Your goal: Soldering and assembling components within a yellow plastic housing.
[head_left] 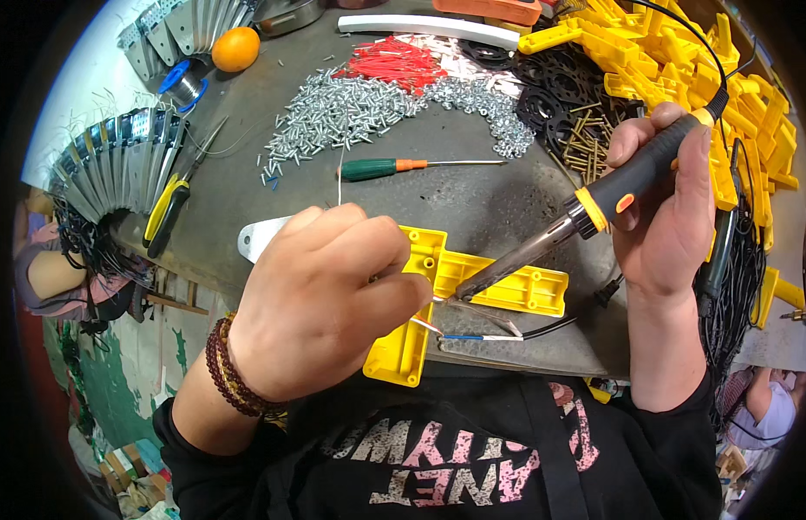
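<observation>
My right hand (667, 195) grips a soldering iron (615, 186) with a black handle, its metal barrel slanting down to the left. The iron's dark tip meets wire ends beside my left fingertips. My left hand (333, 303) is closed in a pinch, a thin pale strand of solder wire (339, 173) rising from it; the pinched end is mostly hidden. Beneath both lies a yellow plastic housing (541, 290), T-shaped, with screw posts. Blue and white wires (481, 337) run from there to a black cable (550, 328). A metal plate (257, 238) shows behind my left hand.
A green-handled screwdriver (377, 169) lies ahead, before piles of screws (333, 117), nuts (498, 113) and red pieces (394, 62). Yellow parts (672, 61) heap at right. Pliers (169, 212), a solder spool (184, 85), an orange (235, 49) and fanned metal strips (117, 165) are left.
</observation>
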A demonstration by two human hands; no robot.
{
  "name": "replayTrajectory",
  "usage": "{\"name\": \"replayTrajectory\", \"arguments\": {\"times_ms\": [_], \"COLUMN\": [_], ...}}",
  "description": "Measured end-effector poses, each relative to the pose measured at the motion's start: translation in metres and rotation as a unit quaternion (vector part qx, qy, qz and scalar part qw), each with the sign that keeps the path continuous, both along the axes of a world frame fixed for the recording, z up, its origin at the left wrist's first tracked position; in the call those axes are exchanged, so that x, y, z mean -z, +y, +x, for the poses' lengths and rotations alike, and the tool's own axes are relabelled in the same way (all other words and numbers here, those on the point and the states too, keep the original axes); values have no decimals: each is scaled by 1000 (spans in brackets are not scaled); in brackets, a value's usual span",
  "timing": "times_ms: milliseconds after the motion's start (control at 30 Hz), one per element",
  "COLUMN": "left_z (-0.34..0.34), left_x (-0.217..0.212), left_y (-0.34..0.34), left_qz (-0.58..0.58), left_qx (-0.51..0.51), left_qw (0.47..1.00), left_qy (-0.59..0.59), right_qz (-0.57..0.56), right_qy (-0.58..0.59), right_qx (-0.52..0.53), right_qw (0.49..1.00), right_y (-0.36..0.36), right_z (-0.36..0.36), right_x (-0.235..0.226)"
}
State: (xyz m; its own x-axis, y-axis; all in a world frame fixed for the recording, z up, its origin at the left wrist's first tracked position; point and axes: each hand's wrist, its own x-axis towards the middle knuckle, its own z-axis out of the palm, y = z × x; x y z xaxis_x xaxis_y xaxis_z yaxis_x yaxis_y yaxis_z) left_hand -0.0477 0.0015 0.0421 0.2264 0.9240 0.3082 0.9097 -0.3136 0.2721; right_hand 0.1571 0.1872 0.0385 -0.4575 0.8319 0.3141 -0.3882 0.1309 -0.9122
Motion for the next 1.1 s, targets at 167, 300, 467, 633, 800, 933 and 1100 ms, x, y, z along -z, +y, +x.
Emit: {"name": "replayTrajectory", "arguments": {"times_ms": [167,300,467,633,800,933,1100], "left_z": [-2,-1,0,2,6,6,6], "left_x": [5,4,3,-4,-4,-3,-4], "left_y": [-3,-5,-5,-12,-15,-16,-16], "left_qz": [15,13,18,35,29,32,26], "left_qx": [18,12,6,16,30,29,35], "left_qw": [999,999,998,998,998,997,998], "left_qy": [-40,-50,-68,-58,-53,-58,-55], "right_qz": [-1,3,-3,-29,-60,-76,-87], "right_qy": [5,8,21,60,52,46,44], "right_qx": [0,2,16,15,-43,-52,-49], "right_qw": [1000,1000,1000,998,996,995,994], "right_y": [-5,-4,-5,-1,-6,-7,-8], "right_z": [-2,0,-4,3,1,-3,-4], "right_x": [-1,-1,-3,-7,-2,4,5]}}
